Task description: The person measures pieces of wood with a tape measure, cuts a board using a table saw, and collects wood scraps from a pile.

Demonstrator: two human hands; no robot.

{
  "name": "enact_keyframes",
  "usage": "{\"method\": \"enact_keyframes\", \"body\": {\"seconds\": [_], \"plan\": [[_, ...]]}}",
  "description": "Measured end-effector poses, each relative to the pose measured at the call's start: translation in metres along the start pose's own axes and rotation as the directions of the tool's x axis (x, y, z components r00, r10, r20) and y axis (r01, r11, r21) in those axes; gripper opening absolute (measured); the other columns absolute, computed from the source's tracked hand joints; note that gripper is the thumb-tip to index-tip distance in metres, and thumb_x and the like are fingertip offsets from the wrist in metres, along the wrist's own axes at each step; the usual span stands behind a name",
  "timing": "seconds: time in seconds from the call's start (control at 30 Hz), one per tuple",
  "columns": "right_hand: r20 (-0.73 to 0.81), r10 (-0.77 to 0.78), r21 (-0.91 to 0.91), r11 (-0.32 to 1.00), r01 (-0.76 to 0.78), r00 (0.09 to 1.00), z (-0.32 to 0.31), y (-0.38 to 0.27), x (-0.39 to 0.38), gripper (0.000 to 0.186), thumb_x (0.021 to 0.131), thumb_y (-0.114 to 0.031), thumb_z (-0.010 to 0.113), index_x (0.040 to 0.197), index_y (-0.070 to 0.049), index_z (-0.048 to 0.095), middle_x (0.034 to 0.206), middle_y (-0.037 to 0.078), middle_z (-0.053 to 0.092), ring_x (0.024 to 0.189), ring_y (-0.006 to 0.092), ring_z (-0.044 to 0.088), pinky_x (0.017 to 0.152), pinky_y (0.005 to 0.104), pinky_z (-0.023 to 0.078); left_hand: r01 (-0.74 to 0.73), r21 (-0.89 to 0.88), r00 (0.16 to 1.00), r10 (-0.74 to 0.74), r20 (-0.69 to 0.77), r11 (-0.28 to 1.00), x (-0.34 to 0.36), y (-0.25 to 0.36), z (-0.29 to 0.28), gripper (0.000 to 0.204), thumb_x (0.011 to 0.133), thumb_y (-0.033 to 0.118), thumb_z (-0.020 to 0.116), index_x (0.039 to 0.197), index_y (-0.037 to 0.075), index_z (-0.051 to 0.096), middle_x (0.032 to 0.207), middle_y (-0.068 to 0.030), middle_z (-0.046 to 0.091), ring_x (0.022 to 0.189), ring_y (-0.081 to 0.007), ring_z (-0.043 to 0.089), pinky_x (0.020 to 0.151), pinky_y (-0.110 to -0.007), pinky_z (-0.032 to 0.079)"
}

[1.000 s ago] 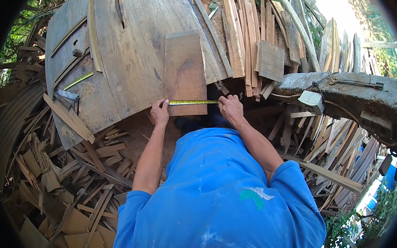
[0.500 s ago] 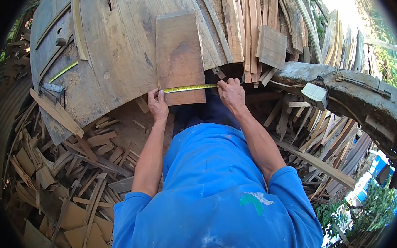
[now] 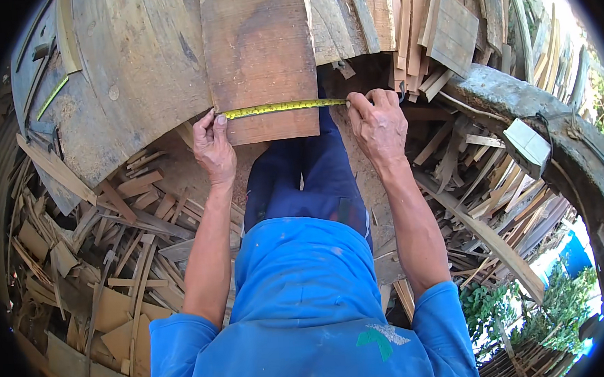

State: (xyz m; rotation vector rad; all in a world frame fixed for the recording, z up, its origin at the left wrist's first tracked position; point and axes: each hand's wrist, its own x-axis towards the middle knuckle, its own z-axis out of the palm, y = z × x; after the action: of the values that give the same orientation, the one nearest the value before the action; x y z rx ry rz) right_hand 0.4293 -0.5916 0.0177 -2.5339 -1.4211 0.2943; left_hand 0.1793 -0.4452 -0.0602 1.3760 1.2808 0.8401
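Observation:
A reddish-brown board [image 3: 259, 46] lies on a weathered wooden worktop [image 3: 122, 75], its near end overhanging the front edge above my legs. A yellow measuring tape [image 3: 276, 108] stretches across that end. My left hand [image 3: 214, 147] pinches the tape at the board's left edge. My right hand [image 3: 380, 125], fingers curled, holds the other end just beyond the board's right edge; whatever else is inside those fingers is hidden. A short yellow measuring strip [image 3: 52, 96] lies on the worktop's left part.
Scrap offcuts [image 3: 101, 290] are heaped below on the left. Upright planks [image 3: 407, 37] stand behind my right hand. A concrete-like beam [image 3: 577, 158] with a pale box [image 3: 524, 144] and cords runs along the right, above more stacked slats [image 3: 503, 204]. Leafy plants [image 3: 557, 297] show at lower right.
The view has tipped down, so board and hands appear higher and more of my legs shows. Both hands still hold the tape across the board's near end.

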Motion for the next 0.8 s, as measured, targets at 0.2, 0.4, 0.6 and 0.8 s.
{"method": "enact_keyframes", "body": {"seconds": [0.2, 0.4, 0.6, 0.8], "plan": [[0.002, 0.025, 0.005, 1.0, -0.025, 1.0, 0.001, 0.0, 0.001, 0.009, 0.081, -0.018, 0.07, 0.09, -0.016, 0.069, 0.086, 0.008, 0.058, 0.089, 0.0278, 0.057, 0.071, 0.0393, 0.05, -0.028, 0.034, 0.999, 0.027, 0.02, 0.999, -0.001, -0.005, -0.002, 0.018, 0.096, 0.008, 0.064, 0.112, -0.001, 0.061, 0.107, -0.0055, 0.064, 0.099, -0.0107, 0.059, 0.09, -0.026, 0.048], [-0.005, 0.022, 0.032, 0.999, -0.022, 1.0, 0.007, 0.001, 0.0, 0.012, 0.079, -0.016, 0.071, 0.091, -0.016, 0.069, 0.088, 0.008, 0.058, 0.089, 0.0283, 0.057, 0.071, 0.04, 0.049, -0.016, 0.065, 1.0, 0.015, 0.019, 0.998, -0.001, -0.004, -0.004, 0.019, 0.097, 0.008, 0.064, 0.113, -0.001, 0.061, 0.105, -0.0048, 0.063, 0.097, -0.01, 0.058, 0.088, -0.025, 0.048], [-0.014, 0.018, 0.041, 0.999, -0.017, 1.0, 0.008, 0.003, -0.001, 0.014, 0.079, -0.016, 0.072, 0.093, -0.015, 0.07, 0.088, 0.008, 0.058, 0.088, 0.0281, 0.057, 0.072, 0.0398, 0.05, -0.012, 0.084, 1.0, 0.011, 0.017, 0.996, -0.002, 0.002, -0.001, 0.018, 0.098, 0.012, 0.064, 0.112, 0.001, 0.062, 0.103, -0.0031, 0.064, 0.095, -0.0089, 0.057, 0.087, -0.024, 0.047], [0.006, 0.022, 0.027, 0.999, -0.022, 1.0, 0.006, 0.001, 0.001, 0.015, 0.078, -0.016, 0.072, 0.093, -0.015, 0.071, 0.087, 0.008, 0.058, 0.088, 0.0278, 0.057, 0.073, 0.0394, 0.05, -0.002, 0.07, 1.0, 0.001, 0.013, 0.998, -0.001, 0.002, -0.001, 0.018, 0.097, 0.012, 0.064, 0.112, 0.001, 0.062, 0.106, -0.0034, 0.063, 0.098, -0.0094, 0.056, 0.09, -0.025, 0.047]]}}
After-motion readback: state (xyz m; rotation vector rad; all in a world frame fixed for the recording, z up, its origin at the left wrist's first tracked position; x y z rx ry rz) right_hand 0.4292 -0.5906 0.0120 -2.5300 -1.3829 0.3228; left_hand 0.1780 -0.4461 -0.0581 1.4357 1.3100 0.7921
